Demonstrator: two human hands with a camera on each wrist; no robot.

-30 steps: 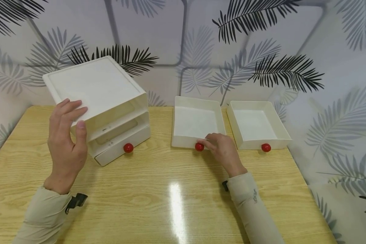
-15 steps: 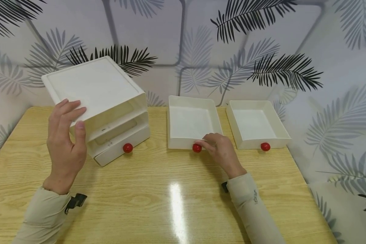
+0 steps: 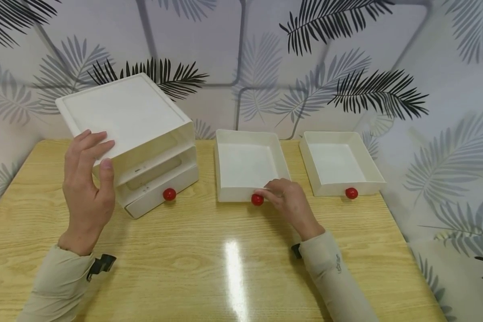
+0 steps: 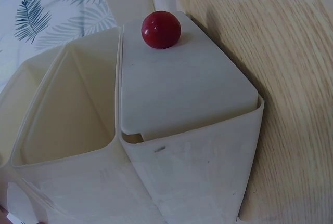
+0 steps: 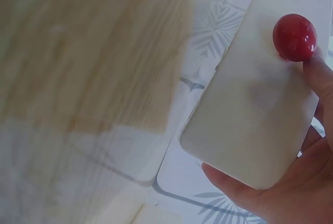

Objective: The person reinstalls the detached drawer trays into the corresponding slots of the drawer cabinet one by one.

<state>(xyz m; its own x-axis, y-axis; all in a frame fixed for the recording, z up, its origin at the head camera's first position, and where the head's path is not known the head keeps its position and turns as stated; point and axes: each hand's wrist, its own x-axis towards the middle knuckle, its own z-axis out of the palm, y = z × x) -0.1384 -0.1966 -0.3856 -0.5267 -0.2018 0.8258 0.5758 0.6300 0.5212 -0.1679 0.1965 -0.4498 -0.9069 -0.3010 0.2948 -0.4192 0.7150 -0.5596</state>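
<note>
A white drawer cabinet [image 3: 124, 112] stands angled on the table at the left. Its lowest bay holds a drawer with a red knob [image 3: 169, 194]; the bays above have no drawers in them. My left hand [image 3: 86, 188] grips the cabinet's front left corner, fingers over the top and thumb at the front edge. My right hand [image 3: 291, 205] holds a white drawer [image 3: 247, 161] by its front right corner, thumb beside the red knob [image 5: 295, 37]. In the right wrist view the wall shows past the drawer's edge, so it appears raised off the table.
Another white drawer [image 3: 334, 163] with a red knob sits on the table to the right of the held one. Behind the wooden table [image 3: 177, 268] rises a leaf-patterned wall [image 3: 209, 53], which also borders its right side.
The right hand has carried the drawer left, towards the cabinet, and slightly nearer to me. Left hand, cabinet and the far right drawer have stayed in place.
</note>
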